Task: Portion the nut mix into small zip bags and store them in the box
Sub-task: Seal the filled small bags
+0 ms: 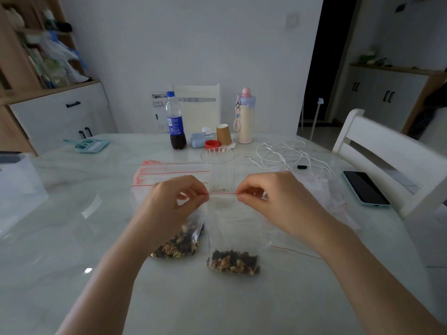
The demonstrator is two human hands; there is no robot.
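Now both hands' fingers (pixel 202 195) pinch the zip bag (pixel 232 238) top between them.

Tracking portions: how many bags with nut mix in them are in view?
2: the held bag pinched by left hand and right hand; a second bag under the left wrist. Others could be hidden.

Home dining rm. Marble-look tabletop (pixel 72 238) w/ white dining chair (pixel 377 146) at 3 o'clock; wood shelf unit (pixel 36 56) at 10; cola bottle (pixel 175 122), kid's flask (pixel 245 117), phone (pixel 365 188) at 12–2.
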